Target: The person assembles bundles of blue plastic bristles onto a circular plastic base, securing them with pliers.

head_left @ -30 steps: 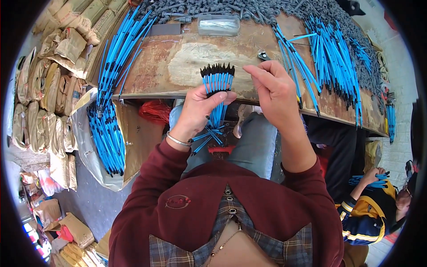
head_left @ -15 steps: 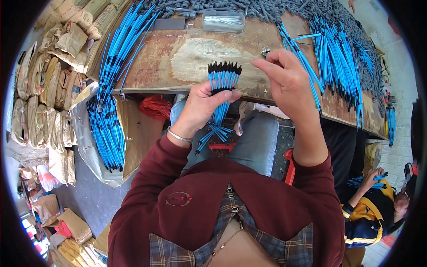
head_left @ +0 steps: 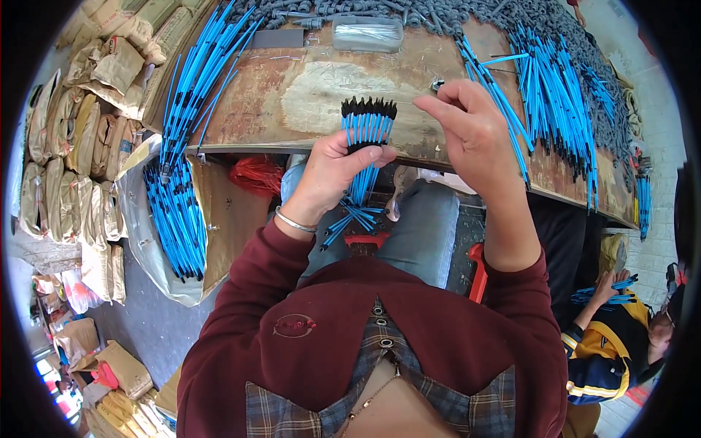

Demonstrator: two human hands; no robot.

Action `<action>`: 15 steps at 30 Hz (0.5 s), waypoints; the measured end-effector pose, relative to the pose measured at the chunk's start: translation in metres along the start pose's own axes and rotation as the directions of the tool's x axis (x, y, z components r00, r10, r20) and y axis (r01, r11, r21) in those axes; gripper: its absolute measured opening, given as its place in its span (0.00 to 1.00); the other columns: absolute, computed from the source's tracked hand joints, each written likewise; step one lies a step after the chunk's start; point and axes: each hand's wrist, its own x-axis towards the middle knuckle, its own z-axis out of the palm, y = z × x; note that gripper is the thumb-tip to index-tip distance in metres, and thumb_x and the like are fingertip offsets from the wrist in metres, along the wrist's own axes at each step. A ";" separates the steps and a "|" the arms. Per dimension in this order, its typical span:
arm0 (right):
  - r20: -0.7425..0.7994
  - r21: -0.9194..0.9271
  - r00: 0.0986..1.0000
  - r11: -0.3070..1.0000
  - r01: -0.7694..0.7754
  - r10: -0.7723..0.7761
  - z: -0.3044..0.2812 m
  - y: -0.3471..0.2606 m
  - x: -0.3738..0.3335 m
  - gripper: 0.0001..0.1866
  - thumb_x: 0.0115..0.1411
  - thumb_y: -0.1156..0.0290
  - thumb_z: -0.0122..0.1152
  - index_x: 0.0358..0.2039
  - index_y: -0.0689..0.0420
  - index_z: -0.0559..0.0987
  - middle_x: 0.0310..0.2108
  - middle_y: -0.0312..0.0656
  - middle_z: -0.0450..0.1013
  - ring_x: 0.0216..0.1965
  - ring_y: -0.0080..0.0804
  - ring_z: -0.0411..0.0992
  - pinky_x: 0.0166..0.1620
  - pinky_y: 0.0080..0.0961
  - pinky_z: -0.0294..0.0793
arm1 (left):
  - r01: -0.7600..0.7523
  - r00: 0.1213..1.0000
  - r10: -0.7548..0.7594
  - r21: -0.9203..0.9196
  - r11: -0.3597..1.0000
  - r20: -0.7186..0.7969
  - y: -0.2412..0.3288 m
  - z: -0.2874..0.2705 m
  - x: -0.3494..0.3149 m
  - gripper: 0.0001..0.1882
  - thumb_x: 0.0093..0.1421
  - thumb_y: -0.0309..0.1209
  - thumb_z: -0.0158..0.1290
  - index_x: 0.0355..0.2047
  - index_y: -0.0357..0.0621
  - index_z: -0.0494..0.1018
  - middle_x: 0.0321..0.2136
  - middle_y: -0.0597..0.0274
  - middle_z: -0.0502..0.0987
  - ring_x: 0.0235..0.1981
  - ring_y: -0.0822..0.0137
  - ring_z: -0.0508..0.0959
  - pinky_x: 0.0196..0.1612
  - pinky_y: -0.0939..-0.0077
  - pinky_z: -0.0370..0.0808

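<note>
My left hand (head_left: 332, 171) is closed round a fanned bundle of thin blue rods (head_left: 371, 130) with black tips and black middle bands. The tips point up, away from me, over the table's near edge. Below the fist the rods' other ends splay out above my lap. To the right of the bundle and apart from it, my right hand (head_left: 475, 131) is raised over the wooden table (head_left: 314, 95). Its thumb and index finger are drawn together, the other fingers curled. Whatever lies between those fingertips, if anything, is too small to make out.
A clear tray of thin pale pins (head_left: 367, 34) stands at the back, before heaped grey parts (head_left: 409, 11). Blue rods lie at table left (head_left: 193, 87) and right (head_left: 551, 95). An open sack (head_left: 139, 212) holds more rods. At lower right, a co-worker (head_left: 610, 343) holds similar rods.
My hands and the bundle stay almost where they were. The co-worker's hand and rods at lower right have shifted slightly.
</note>
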 end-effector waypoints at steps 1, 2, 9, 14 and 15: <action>-0.003 -0.001 1.000 1.000 0.002 -0.002 0.000 0.000 -0.001 0.14 0.45 0.86 0.52 0.33 0.61 0.77 0.28 0.43 0.66 0.30 0.36 0.67 0.33 0.25 0.66 | -0.001 1.000 0.001 -0.003 1.000 0.001 0.000 0.000 0.000 0.11 0.57 0.23 0.49 0.41 0.38 0.72 0.33 0.58 0.77 0.36 0.70 0.77 0.42 0.76 0.73; -0.006 -0.001 1.000 1.000 0.005 -0.005 0.000 0.001 -0.001 0.14 0.45 0.86 0.53 0.33 0.61 0.77 0.28 0.43 0.66 0.30 0.36 0.67 0.33 0.25 0.66 | -0.002 1.000 0.002 -0.006 1.000 0.002 0.000 0.000 0.000 0.11 0.57 0.23 0.49 0.41 0.38 0.72 0.33 0.58 0.77 0.36 0.70 0.77 0.42 0.76 0.73; -0.007 0.020 1.000 1.000 -0.019 0.019 0.001 -0.001 -0.003 0.14 0.46 0.85 0.54 0.34 0.61 0.77 0.27 0.43 0.67 0.30 0.36 0.68 0.33 0.24 0.67 | -0.026 0.999 0.025 0.025 0.999 0.026 -0.005 0.001 0.004 0.12 0.56 0.24 0.51 0.42 0.39 0.70 0.33 0.55 0.77 0.36 0.69 0.77 0.40 0.76 0.74; -0.002 0.219 0.994 0.970 -0.107 0.110 0.012 0.003 -0.003 0.12 0.48 0.83 0.54 0.34 0.60 0.78 0.27 0.43 0.68 0.29 0.36 0.68 0.31 0.23 0.67 | 0.001 1.000 -0.001 0.009 1.000 0.017 0.001 -0.001 -0.001 0.11 0.56 0.23 0.50 0.41 0.38 0.72 0.33 0.58 0.77 0.35 0.72 0.76 0.40 0.78 0.73; -0.001 0.213 0.994 0.971 -0.110 0.113 0.012 0.002 -0.002 0.12 0.48 0.83 0.54 0.34 0.60 0.78 0.27 0.43 0.68 0.29 0.36 0.68 0.31 0.23 0.67 | 0.002 1.000 -0.002 0.006 1.000 0.023 0.002 -0.001 -0.001 0.11 0.56 0.23 0.50 0.41 0.38 0.72 0.33 0.58 0.77 0.35 0.72 0.76 0.40 0.78 0.73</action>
